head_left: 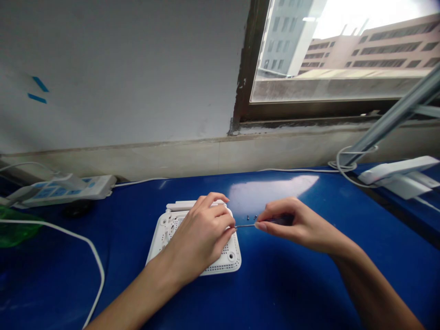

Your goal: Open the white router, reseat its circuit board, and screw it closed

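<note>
My right hand (290, 222) is closed on a screwdriver (245, 225), its thin metal shaft lying level and pointing left. Most of the handle is hidden in the palm. At the shaft's tip, the thumb and fingers of my left hand (209, 229) are pinched together; whatever small thing is between them is too small to make out. Beneath the left hand lies a white router-like box (220, 266) with vent holes and round screw recesses, partly covered by that hand. Two small screws (248, 217) lie on the blue table just beyond the shaft.
A white power strip (103, 187) sits at the back left. A white cable (98, 261) curves across the left side of the blue table (275, 293), near green plastic (17, 229). At the right, a metal pole (388, 121) and white plugged-in devices (402, 172) stand by the wall.
</note>
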The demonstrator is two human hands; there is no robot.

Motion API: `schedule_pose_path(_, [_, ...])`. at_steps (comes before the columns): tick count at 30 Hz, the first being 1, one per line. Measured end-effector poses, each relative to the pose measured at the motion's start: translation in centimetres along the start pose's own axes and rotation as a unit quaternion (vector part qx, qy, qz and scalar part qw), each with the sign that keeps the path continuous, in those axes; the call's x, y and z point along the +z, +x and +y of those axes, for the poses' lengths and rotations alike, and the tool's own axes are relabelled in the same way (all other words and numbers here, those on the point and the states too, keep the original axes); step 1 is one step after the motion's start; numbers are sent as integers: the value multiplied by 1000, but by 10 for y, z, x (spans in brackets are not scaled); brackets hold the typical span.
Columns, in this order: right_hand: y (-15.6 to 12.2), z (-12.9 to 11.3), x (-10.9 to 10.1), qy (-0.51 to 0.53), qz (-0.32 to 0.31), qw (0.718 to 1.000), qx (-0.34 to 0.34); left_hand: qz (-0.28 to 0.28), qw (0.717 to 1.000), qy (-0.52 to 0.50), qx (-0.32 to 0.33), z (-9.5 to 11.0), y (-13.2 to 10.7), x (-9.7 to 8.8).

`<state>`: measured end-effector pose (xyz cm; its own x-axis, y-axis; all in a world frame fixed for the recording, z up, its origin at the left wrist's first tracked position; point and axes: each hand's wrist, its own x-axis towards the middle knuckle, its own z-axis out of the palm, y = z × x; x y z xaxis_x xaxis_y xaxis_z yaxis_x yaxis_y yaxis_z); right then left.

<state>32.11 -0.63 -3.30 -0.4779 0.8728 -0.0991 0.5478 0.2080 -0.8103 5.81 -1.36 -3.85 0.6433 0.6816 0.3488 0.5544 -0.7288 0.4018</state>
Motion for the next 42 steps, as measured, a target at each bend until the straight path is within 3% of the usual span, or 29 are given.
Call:
schedule_pose_path(7, [1,-6,3,-43,7,998,-42,-25,1000,-1,-4,0,-1,-1])
schedule_pose_path(10, [0,-9,7,-60,46,995,-62,-25,1000,12,0,0,-2,-2])
schedule_pose_path(16, [1,-6,12,128,99,982,-97,1,1000,-2,-4,-8,-3,-8])
schedule_pose_path(21, [15,-9,30,239,262,924,-140,65,996,-63,-5,-17,-1,-4])
schedule_pose_path(25, [22,-18,44,207,321,904,-190,86,992,-85,-20,-22,0,4])
schedule_pose_path(34, [22,-26,41,23,292,928,-231,26,996,-76,-28,-25,-9,5])
schedule_pose_path(42, [37,-39,46,-92,199,940,-263,0,997,-62,-49,-35,-15,-4])
